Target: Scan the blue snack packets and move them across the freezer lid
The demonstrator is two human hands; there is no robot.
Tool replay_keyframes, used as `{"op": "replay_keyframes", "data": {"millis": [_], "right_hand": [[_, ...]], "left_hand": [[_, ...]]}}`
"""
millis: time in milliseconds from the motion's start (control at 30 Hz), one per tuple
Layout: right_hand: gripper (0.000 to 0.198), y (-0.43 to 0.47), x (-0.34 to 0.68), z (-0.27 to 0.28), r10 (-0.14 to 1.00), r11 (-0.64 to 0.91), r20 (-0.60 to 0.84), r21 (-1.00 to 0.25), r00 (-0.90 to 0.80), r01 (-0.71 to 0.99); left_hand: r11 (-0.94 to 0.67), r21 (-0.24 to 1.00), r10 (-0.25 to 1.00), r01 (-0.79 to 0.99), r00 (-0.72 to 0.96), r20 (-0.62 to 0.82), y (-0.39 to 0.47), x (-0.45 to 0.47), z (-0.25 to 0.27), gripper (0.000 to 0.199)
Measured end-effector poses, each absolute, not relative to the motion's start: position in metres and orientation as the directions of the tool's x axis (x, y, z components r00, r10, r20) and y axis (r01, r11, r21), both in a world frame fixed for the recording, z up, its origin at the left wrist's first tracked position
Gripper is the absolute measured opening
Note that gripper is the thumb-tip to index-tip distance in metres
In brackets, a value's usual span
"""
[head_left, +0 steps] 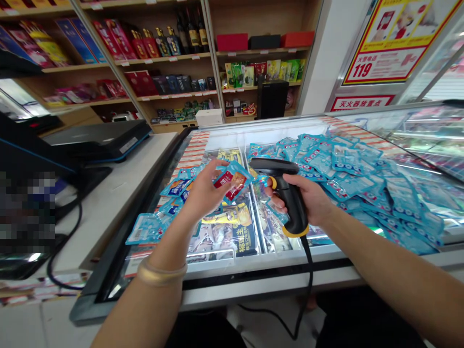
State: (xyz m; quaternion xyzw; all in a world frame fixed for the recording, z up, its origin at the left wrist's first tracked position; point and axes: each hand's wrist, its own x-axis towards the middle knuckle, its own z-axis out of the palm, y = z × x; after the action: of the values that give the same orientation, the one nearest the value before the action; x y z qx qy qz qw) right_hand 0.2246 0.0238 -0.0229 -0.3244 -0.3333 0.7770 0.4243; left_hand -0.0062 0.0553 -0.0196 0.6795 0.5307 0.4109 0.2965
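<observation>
Fingers (213, 175) of the left hand (203, 195) are pinching a small blue-and-red plastic snack packet (234, 180) just before the black handheld barcode scanner (286, 193) that the right hand (311, 198) is gripping, though the glossy packet could be slipping onto the glass freezer lid (253, 261) below.

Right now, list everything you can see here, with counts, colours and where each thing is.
snack packet: one, blue and red, in left hand
barcode scanner: one, black and yellow, in right hand
packet pile: many, blue, on freezer glass, right
freezer: one, glass-topped, centre
counter: one, white, left
shelves: wooden, stocked, behind
poster: one, red and yellow, upper right
left hand: wrist bangle
right hand: gripping scanner
</observation>
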Motion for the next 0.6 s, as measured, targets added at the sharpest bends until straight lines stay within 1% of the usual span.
{"op": "replay_keyframes", "data": {"millis": [33,67,100,167,233,267,300,400,467,533,600], "right_hand": [[0.021,0.023,0.224,-0.022,0.878,-0.414,-0.22,-0.794,-0.425,-0.445],[0.022,0.023,0.224,-0.022,0.881,-0.41,-0.217,-0.794,-0.42,-0.449],[0.022,0.023,0.224,-0.023,0.883,-0.405,-0.212,-0.793,-0.418,-0.455],[0.022,0.023,0.224,-0.024,0.886,-0.397,-0.198,-0.791,-0.42,-0.465],[0.023,0.023,0.224,-0.025,0.888,-0.388,-0.182,-0.789,-0.423,-0.476],[0.023,0.023,0.224,-0.026,0.888,-0.385,-0.175,-0.788,-0.425,-0.48],[0.022,0.024,0.224,-0.027,0.888,-0.383,-0.17,-0.787,-0.428,-0.483],[0.022,0.023,0.224,-0.027,0.883,-0.389,-0.164,-0.781,-0.44,-0.489],[0.022,0.023,0.223,-0.027,0.881,-0.394,-0.168,-0.777,-0.443,-0.49],[0.021,0.023,0.223,-0.028,0.88,-0.4,-0.174,-0.774,-0.442,-0.491],[0.022,0.022,0.223,-0.029,0.876,-0.404,-0.171,-0.769,-0.45,-0.495]], "left_hand": [[-0.189,0.927,0.982,0.323,0.061,0.179,0.055,-0.003,-0.02,0.041],[-0.096,0.984,0.995,0.153,0.042,0.091,0.055,0.0,-0.02,0.043],[0.006,1.0,0.999,-0.013,0.051,-0.005,0.055,0.003,-0.021,0.043],[0.18,0.944,0.979,-0.275,0.139,-0.146,0.054,0.007,-0.021,0.035],[0.298,0.86,0.944,-0.414,0.261,-0.201,0.053,0.008,-0.022,0.018],[0.341,0.828,0.925,-0.445,0.315,-0.212,0.052,0.009,-0.022,0.01],[0.374,0.806,0.908,-0.459,0.357,-0.218,0.051,0.009,-0.022,0.011],[0.415,0.796,0.88,-0.441,0.416,-0.228,0.048,0.012,-0.021,0.04],[0.431,0.803,0.865,-0.412,0.442,-0.237,0.046,0.013,-0.02,0.051],[0.472,0.783,0.838,-0.405,0.482,-0.256,0.044,0.014,-0.019,0.046],[0.523,0.741,0.808,-0.421,0.522,-0.273,0.043,0.015,-0.019,0.033]]}}
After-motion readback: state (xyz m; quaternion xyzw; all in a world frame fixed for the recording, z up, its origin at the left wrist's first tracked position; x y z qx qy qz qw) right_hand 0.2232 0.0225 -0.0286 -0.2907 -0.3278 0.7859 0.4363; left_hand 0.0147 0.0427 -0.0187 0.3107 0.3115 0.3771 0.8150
